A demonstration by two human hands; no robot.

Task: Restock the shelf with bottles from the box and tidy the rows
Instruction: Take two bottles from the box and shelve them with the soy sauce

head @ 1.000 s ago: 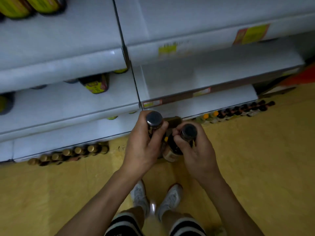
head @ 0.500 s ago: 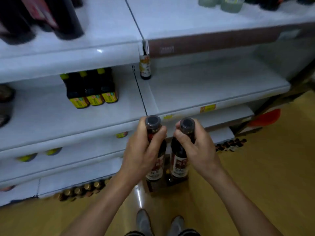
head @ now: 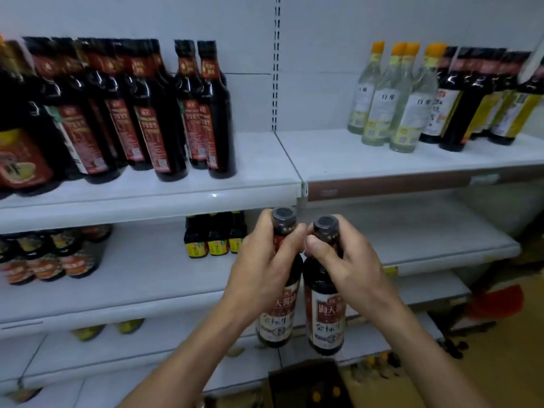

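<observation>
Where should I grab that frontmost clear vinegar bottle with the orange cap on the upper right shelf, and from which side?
Probably the slim neck just below the orange cap of the clear vinegar bottle, coming from the front: it stands upright, neighbouring bottles crowd both its sides, and the white upper shelf before it is bare.

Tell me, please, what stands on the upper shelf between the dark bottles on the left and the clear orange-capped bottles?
Nothing: in the head view the upper shelf is bare between the dark bottles and the clear orange-capped bottles.
</observation>
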